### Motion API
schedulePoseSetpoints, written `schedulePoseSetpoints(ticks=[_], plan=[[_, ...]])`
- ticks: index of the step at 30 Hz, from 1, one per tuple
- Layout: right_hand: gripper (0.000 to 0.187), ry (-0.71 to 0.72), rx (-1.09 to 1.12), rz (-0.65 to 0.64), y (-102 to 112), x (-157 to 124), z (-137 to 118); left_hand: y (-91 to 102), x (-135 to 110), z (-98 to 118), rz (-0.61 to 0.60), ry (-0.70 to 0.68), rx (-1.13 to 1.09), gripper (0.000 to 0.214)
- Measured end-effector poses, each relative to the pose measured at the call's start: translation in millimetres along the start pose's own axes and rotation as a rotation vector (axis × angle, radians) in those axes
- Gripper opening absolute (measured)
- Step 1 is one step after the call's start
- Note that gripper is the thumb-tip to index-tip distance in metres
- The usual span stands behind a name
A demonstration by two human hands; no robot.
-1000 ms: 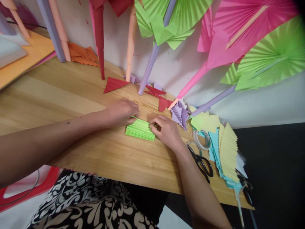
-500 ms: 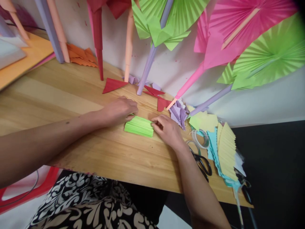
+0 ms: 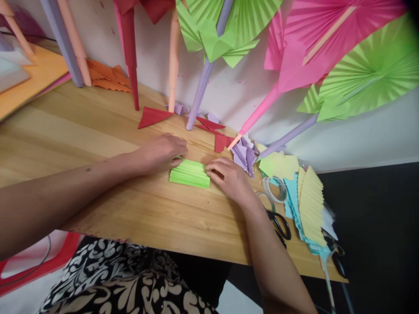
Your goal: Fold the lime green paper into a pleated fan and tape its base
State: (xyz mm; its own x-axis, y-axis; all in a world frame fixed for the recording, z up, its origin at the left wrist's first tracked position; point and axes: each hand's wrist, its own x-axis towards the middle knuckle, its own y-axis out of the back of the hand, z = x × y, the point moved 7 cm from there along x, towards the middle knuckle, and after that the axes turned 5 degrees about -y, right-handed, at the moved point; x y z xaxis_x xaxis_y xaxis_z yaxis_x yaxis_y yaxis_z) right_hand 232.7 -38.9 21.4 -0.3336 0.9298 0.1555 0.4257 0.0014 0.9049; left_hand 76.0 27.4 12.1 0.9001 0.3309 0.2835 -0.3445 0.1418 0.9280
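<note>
Left hand [image 3: 165,150], fingers curled, pinching the far left corner of the pleated green paper [image 3: 190,173]; right hand [image 3: 229,176], thumb and fingertips pinching its right edge; wooden table [image 3: 157,218], one, beneath both forearms; pink fan [image 3: 347,32], pleated, leaning at the wall; yellow pleated paper [image 3: 310,209], right end of table; the green piece, lying between the hands; scissors [image 3: 289,227], black-handled, beside the right forearm; tape roll [image 3: 283,191], just beyond the scissors

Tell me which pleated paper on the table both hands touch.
The lime-green pleated paper: only it has left hand and right hand against it; purple paper and yellow paper lie untouched.
</note>
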Motion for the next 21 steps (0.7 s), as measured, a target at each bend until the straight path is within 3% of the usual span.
schedulePoseSetpoints(ticks=[5,11,21], plan=[[0.016,0.026,-0.059,0.020,-1.0,0.8,-4.1,0.9,0.7,1.0,-0.021,0.016,0.004,0.019],[0.008,-0.048,-0.129,0.027,-3.1,1.1,0.2,1.5,0.6,1.5,-0.032,0.029,0.009,0.017],[0.013,-0.042,-0.102,0.055,-3.6,1.1,-1.4,1.3,0.2,2.4,-0.010,-0.001,0.017,0.017]])
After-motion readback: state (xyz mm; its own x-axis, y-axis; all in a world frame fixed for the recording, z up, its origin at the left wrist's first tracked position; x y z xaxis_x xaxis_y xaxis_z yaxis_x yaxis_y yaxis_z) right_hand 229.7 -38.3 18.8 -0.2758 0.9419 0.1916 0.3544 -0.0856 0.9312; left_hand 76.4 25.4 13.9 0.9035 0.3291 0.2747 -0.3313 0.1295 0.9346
